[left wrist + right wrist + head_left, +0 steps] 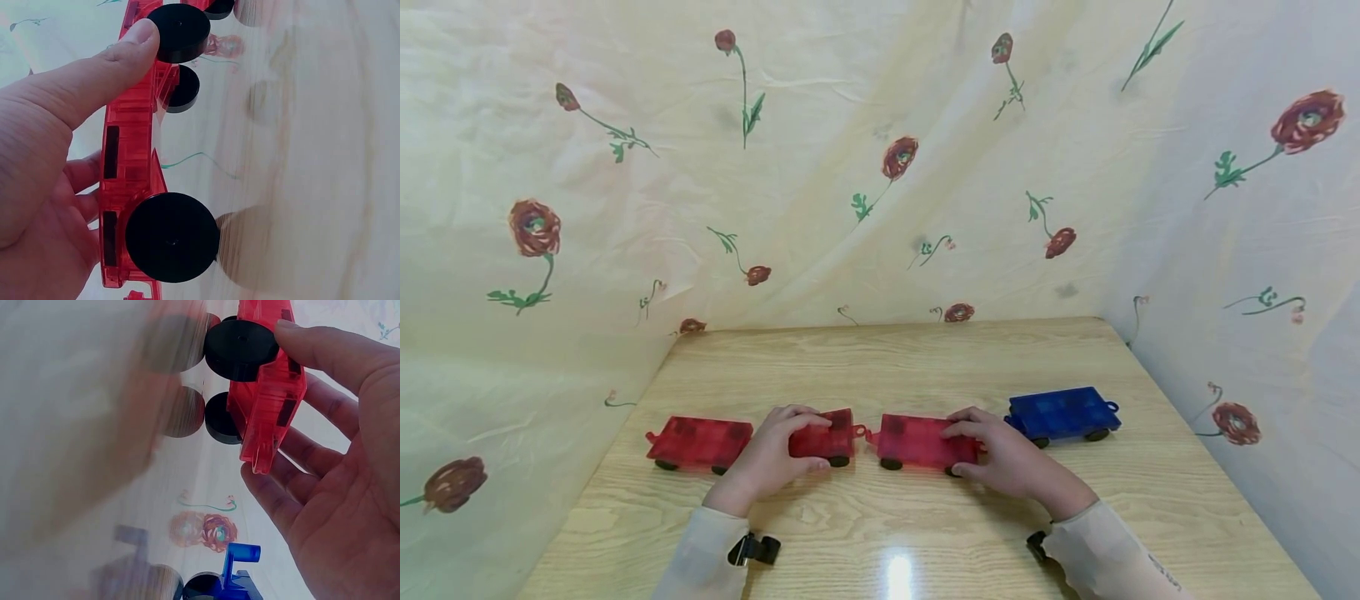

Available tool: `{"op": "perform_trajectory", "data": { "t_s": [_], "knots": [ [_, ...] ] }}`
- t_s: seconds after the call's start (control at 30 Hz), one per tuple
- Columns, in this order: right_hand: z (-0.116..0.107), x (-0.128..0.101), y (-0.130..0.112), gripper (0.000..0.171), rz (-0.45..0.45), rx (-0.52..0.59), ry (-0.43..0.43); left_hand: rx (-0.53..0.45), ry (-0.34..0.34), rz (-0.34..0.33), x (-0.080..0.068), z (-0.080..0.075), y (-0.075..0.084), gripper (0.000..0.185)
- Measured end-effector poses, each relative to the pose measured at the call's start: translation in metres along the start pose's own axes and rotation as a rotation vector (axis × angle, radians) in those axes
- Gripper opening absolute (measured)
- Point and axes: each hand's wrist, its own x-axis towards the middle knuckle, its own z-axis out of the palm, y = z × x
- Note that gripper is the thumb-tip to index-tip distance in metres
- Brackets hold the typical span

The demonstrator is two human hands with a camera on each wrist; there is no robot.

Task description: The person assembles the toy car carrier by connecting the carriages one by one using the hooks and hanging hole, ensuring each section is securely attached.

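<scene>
left hand (pixel 772 454): I see it clamped on the second red wagon (pixel 823 437), fingers over the top, thumb on the near side; in the left wrist view the thumb (pixel 94 75) sits by a black wheel (pixel 172 236).
right hand (pixel 1000 454): wrapped round the third red wagon (pixel 917 440) at its end toward the blue one, fingers curled over the top edge.
row: taking the blue wagon (pixel 1063 413) as landmark, the third red one is just beside it, the second next along, the first red wagon (pixel 698 442) farthest from it, untouched.
couplings: second and third look hooked or touching; I can't tell if the third touches the blue one, the hand covers it.
worktop (pixel 880 358): light wood, all four wagons stand on it.
backdrop: flowered cloth (pixel 880 167) behind and at both sides.
writing: small dark print on right sleeve (pixel 1112 558), unreadable; no brand on wagons.
hard to see: worktop blurred in both wrist views; blue wagon cut off in the right wrist view, only its hook (pixel 240 565) shows.
</scene>
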Motion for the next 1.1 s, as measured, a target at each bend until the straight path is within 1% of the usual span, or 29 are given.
{"op": "perform_trajectory", "data": {
  "t_s": [0.13,0.37,0.73,0.97,1.1],
  "knots": [
    [0.0001,-0.0006,-0.0011,0.041,-0.022,0.025,-0.005,-0.011,0.004,0.012,-0.0001,0.0003,0.0,0.058],
    [0.0017,-0.0012,-0.0008,0.04,-0.026,0.031,-0.004,-0.022,0.007,0.028,0.0002,0.0008,0.0003,0.058],
    [0.0002,-0.001,-0.0017,0.039,-0.052,0.043,-0.037,-0.017,-0.018,0.04,0.0003,0.0012,0.002,0.057],
    [0.0004,-0.0008,-0.0027,0.039,-0.051,0.05,-0.042,-0.018,-0.025,0.072,-0.0006,0.0016,0.0023,0.056],
    [0.0013,-0.0011,-0.0026,0.039,-0.05,0.053,-0.043,-0.013,-0.041,0.055,-0.0013,0.0022,0.0021,0.056]
  ]
}}
